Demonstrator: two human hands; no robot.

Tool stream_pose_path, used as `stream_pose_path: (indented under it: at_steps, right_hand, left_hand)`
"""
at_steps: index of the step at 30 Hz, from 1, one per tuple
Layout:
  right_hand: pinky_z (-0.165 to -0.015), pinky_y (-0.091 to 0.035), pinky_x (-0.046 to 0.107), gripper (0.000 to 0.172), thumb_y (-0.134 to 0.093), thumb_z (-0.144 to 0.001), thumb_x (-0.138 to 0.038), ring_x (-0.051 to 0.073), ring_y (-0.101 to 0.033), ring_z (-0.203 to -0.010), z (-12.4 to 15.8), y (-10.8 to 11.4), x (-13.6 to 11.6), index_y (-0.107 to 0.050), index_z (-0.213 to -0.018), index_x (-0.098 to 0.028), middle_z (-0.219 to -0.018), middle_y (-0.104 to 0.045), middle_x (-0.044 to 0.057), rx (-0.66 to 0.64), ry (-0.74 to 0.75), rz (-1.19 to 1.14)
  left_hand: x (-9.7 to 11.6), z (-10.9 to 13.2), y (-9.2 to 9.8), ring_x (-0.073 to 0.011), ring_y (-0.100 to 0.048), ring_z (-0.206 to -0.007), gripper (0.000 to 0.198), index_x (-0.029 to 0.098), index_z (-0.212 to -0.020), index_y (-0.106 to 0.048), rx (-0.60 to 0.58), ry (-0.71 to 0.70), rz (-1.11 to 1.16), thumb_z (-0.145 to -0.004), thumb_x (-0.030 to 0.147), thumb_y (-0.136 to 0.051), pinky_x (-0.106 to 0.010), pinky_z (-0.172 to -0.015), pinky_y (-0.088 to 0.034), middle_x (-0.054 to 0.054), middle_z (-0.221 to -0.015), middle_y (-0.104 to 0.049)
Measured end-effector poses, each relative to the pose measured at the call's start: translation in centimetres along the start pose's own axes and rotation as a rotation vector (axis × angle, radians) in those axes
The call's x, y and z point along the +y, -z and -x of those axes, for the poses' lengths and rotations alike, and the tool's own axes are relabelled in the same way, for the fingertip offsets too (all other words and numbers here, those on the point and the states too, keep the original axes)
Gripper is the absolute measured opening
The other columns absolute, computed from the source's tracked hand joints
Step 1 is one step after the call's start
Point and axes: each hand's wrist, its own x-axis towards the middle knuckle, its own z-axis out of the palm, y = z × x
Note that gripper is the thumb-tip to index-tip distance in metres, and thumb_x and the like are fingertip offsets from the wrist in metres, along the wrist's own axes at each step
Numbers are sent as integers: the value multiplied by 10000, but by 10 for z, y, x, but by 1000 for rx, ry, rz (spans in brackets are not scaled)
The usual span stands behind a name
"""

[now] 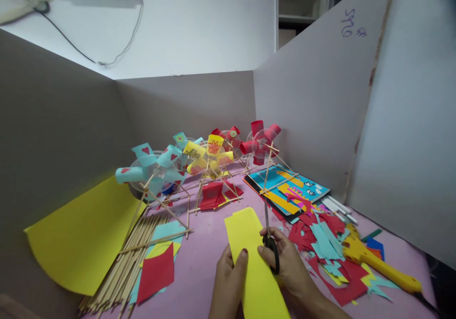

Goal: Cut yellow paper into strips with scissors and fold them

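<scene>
My left hand (230, 278) pinches a long strip of yellow paper (254, 262), thumb on top, near the strip's left edge. A second yellow layer seems to peek out at its far end. In my right hand (285, 257) is a pair of scissors (272, 250) with black handles. The blades point away from me and stand just beyond the strip's right edge; whether they are apart or together I cannot tell. My right fingers also lie against that edge of the paper.
Wheel models in blue (153, 167), yellow (210, 155) and red (261, 143) stand on stick frames. Bamboo sticks (121, 257), a red paper piece (156, 274) and a large yellow sheet (81, 238) lie left. Paper scraps (326, 236) and a yellow glue gun (381, 262) are right. Grey partitions (188, 100) enclose the table.
</scene>
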Motion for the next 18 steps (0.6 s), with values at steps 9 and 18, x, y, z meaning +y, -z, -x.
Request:
stream_pose_path:
  at_steps: [9,18]
  right_hand:
    - [-597,-393,294,397,-549,-769,-304,214,-582,-678,-25,35,-5,-439,-1127,-170,-708,-571,1,227,103,787]
    - [-648,-393,342,245,-504,-796,-158,297,-628,-828,-29,52,-9,-602,-1019,-139,-912,-675,149,258,22,1492]
  left_hand:
    - [29,-20,43,-140,-532,-307,152,188,-881,-563,347,59,134,-760,272,-604,-227,-341,-418,47,-441,-602]
    - [26,-28,50,-171,-631,-426,94,148,-870,-572,304,153,193,-786,163,-532,-263,-457,-512,-11,-520,-660]
